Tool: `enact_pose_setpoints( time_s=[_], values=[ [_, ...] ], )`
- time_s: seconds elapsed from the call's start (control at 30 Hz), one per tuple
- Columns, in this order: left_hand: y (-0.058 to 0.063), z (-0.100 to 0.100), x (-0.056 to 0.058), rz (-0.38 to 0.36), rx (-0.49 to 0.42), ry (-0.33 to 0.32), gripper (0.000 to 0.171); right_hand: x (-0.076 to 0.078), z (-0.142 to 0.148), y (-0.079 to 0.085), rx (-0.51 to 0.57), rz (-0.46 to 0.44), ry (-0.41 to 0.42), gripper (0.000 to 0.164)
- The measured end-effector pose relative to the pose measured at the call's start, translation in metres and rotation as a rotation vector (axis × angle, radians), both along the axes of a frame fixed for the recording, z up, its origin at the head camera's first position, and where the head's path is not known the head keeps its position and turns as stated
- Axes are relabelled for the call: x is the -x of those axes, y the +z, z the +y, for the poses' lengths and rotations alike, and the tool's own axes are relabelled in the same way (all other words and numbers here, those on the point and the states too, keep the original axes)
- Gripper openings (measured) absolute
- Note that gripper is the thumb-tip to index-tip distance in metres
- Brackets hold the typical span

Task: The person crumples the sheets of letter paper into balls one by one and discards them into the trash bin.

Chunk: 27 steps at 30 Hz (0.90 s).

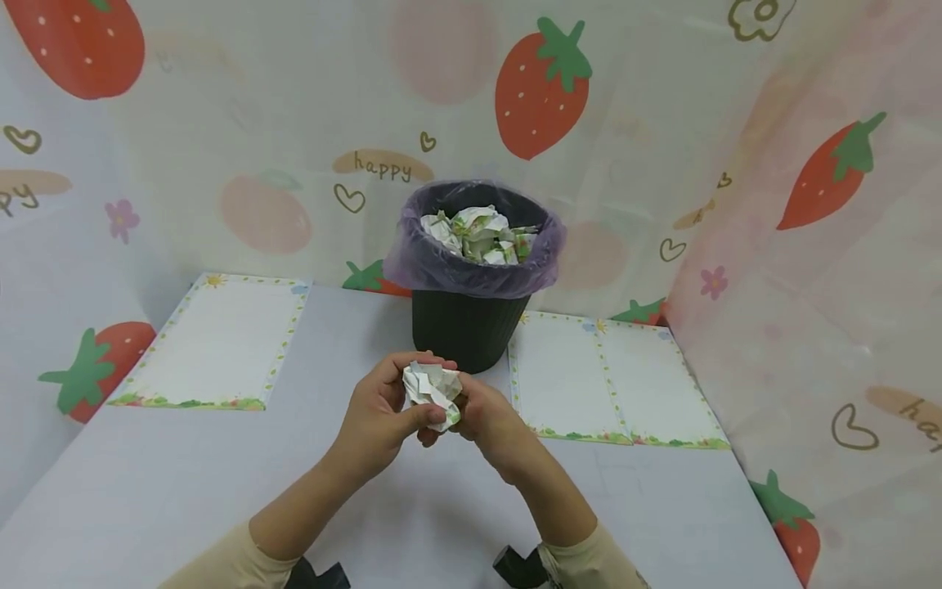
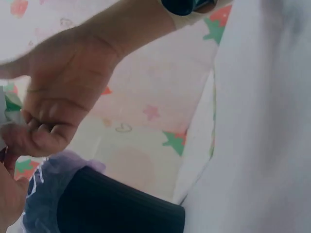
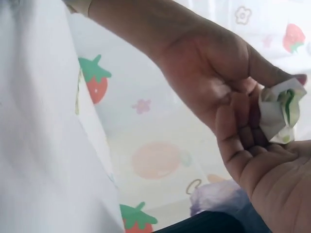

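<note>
A crumpled ball of white paper point(image 1: 432, 391) with green print is held between both hands, in front of the bin. My left hand point(image 1: 374, 413) grips it from the left, the thumb lying across its near side. From the right, my right hand point(image 1: 491, 421) holds it with curled fingers, partly hidden behind the paper. The right wrist view shows the paper ball point(image 3: 282, 111) between the left hand point(image 3: 209, 63) and the nearer right hand point(image 3: 286, 179). In the left wrist view only a sliver of paper shows at the left edge, beside the right hand point(image 2: 68, 82).
Just beyond the hands stands a black bin point(image 1: 471, 327) with a purple liner point(image 1: 401, 262), holding several crumpled papers point(image 1: 478, 233). One flat bordered sheet point(image 1: 213, 343) lies on the table point(image 1: 221, 466) at left. Two more sheets point(image 1: 562, 376) lie right of the bin. Strawberry-print curtains surround the table.
</note>
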State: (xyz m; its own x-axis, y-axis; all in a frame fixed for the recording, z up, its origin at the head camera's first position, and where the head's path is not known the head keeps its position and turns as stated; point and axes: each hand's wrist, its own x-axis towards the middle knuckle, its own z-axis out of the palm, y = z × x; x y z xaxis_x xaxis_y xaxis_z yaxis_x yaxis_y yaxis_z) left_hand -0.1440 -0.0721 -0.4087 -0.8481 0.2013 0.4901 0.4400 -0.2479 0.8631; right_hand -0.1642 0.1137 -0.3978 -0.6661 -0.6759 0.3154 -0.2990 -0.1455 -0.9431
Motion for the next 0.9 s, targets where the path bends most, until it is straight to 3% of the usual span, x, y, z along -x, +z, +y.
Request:
enact_pose_setpoints(
  time_s=[0.07, 0.17, 0.33, 0.47, 0.57, 0.67, 0.8, 0.9],
  values=[
    [0.0, 0.001, 0.0, 0.01, -0.013, 0.025, 0.054, -0.003, 0.0, 0.002, -0.036, 0.066, -0.038, 0.091],
    [0.0, 0.003, -0.001, -0.022, -0.061, 0.032, 0.048, -0.006, -0.002, 0.004, -0.083, 0.158, -0.124, 0.074],
    [0.001, 0.009, -0.005, -0.14, -0.165, -0.017, 0.033, -0.004, 0.001, 0.002, -0.124, 0.358, -0.223, 0.06],
    [0.005, 0.007, -0.003, -0.209, -0.127, -0.069, 0.03, -0.002, 0.006, 0.002, -0.145, 0.473, -0.24, 0.047],
    [0.012, 0.0, 0.002, -0.211, -0.029, -0.133, 0.035, -0.001, 0.009, 0.003, -0.137, 0.461, -0.233, 0.036],
    [0.021, -0.008, 0.004, -0.155, 0.088, -0.167, 0.043, 0.0, 0.012, 0.006, -0.084, 0.347, -0.18, 0.032],
    [0.025, -0.015, 0.002, -0.079, 0.168, -0.097, 0.045, 0.0, 0.013, 0.006, -0.031, 0.249, -0.119, 0.031],
    [0.021, -0.012, -0.001, -0.067, 0.096, -0.019, 0.038, 0.002, 0.011, 0.003, -0.02, 0.232, -0.088, 0.027]
  ],
)
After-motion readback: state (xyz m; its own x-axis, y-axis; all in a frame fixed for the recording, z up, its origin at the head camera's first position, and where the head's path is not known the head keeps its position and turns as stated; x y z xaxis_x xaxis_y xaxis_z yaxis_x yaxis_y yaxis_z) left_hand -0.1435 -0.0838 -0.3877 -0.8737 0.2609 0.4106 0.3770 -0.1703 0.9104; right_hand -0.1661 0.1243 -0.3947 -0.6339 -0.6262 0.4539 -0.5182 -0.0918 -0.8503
